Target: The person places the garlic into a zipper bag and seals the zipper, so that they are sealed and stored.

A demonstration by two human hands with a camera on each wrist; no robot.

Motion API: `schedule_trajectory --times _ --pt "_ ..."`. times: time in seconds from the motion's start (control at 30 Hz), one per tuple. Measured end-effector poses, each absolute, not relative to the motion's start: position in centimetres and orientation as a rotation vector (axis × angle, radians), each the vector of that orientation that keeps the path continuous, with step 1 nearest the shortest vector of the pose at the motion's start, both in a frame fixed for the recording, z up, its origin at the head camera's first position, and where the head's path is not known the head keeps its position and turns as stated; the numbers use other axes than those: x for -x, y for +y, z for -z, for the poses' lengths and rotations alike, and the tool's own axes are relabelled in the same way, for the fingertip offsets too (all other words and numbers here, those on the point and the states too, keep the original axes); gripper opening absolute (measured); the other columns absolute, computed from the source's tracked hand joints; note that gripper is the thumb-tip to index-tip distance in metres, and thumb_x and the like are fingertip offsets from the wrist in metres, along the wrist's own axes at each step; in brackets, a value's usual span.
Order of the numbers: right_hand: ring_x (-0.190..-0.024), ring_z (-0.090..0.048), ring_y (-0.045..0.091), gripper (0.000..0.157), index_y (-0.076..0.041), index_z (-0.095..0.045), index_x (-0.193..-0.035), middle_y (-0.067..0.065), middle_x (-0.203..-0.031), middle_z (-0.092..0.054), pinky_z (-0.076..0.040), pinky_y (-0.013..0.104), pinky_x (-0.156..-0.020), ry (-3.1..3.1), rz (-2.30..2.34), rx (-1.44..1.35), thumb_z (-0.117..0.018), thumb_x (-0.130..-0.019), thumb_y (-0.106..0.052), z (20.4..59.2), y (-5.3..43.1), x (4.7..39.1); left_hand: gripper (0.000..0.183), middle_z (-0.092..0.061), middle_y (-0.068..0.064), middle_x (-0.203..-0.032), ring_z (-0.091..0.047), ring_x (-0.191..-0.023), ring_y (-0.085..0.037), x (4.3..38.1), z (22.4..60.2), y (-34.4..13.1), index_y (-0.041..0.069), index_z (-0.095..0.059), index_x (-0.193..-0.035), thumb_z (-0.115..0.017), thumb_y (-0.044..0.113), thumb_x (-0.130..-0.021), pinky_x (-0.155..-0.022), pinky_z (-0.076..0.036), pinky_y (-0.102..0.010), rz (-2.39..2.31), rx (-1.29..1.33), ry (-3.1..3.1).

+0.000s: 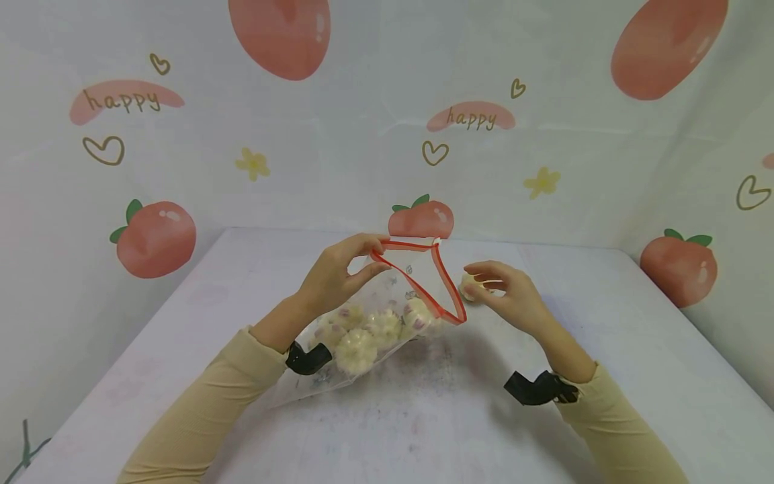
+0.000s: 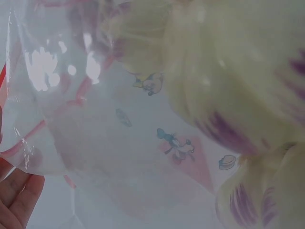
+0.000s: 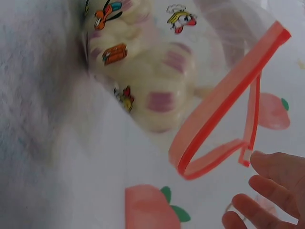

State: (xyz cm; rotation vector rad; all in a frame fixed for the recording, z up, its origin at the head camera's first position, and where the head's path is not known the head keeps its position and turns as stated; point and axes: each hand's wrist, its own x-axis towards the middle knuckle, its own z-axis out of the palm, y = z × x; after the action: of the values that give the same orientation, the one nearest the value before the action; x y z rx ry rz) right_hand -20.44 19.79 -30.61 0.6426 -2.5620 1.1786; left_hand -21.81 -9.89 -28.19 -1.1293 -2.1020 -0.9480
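Observation:
My left hand (image 1: 335,272) pinches the red-edged mouth of a clear zip bag (image 1: 417,279) between thumb and fingers. Several garlic bulbs (image 1: 357,351), whitish with purple streaks, lie inside toward its lower part. Held up at a slant, the bag has its mouth gaping to the right; the red zip strip (image 3: 214,107) forms a loop in the right wrist view. Just right of the opening is my right hand (image 1: 510,292), fingers loosely bent and apart. A single garlic bulb (image 1: 469,288) shows partly behind its fingertips in the head view. No bulb appears between those fingers in the right wrist view.
A pale table (image 1: 387,430) lies under both hands. Behind it hangs a white backdrop (image 1: 351,148) printed with red fruit, hearts and flowers. Black wrist mounts (image 1: 535,388) sit at both cuffs, the left one overlapping the bag in the head view.

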Motion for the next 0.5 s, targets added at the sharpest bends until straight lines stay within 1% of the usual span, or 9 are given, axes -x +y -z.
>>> schedule_trajectory --times 0.1,0.17,0.33,0.5 --pt "-0.100 -0.063 0.032 0.030 -0.001 -0.062 -0.114 0.019 -0.111 -0.066 -0.052 0.044 -0.088 -2.575 -1.183 -0.615 -0.066 -0.086 -0.011 30.8 20.2 20.9 0.023 -0.066 -0.013 -0.113 -0.065 -0.091 -0.021 21.8 28.2 -9.9 0.004 -0.057 -0.096 -0.072 0.008 -0.079 -0.081 -0.055 -0.035 0.941 1.131 -2.100" --pt "-0.101 -0.062 0.034 0.031 0.000 -0.062 -0.115 0.021 -0.113 -0.064 -0.051 0.047 -0.089 -2.583 -1.184 -0.597 -0.066 -0.087 -0.011 31.0 20.5 21.2 0.023 -0.066 -0.013 -0.114 -0.065 -0.091 -0.021 21.9 28.2 -9.9 0.004 -0.057 -0.096 -0.072 0.009 -0.080 -0.080 -0.055 -0.035 0.934 1.132 -2.099" --pt "-0.103 -0.061 0.036 0.033 0.002 -0.060 -0.117 0.024 -0.116 -0.062 -0.050 0.048 -0.091 -2.605 -1.189 -0.519 -0.064 -0.088 -0.013 31.6 21.4 22.1 0.023 -0.066 -0.013 -0.114 -0.065 -0.090 -0.020 21.9 28.3 -9.9 0.003 -0.057 -0.096 -0.072 0.009 -0.079 -0.079 -0.055 -0.035 0.937 1.133 -2.094" --pt "-0.104 -0.061 0.038 0.034 0.005 -0.059 -0.117 0.025 -0.116 -0.062 -0.050 0.048 -0.090 -2.609 -1.198 -0.442 -0.063 -0.089 -0.013 32.2 22.1 22.8 0.024 -0.066 -0.013 -0.114 -0.065 -0.091 -0.021 21.9 28.3 -9.9 0.001 -0.057 -0.095 -0.073 0.008 -0.079 -0.081 -0.055 -0.035 0.946 1.130 -2.098"
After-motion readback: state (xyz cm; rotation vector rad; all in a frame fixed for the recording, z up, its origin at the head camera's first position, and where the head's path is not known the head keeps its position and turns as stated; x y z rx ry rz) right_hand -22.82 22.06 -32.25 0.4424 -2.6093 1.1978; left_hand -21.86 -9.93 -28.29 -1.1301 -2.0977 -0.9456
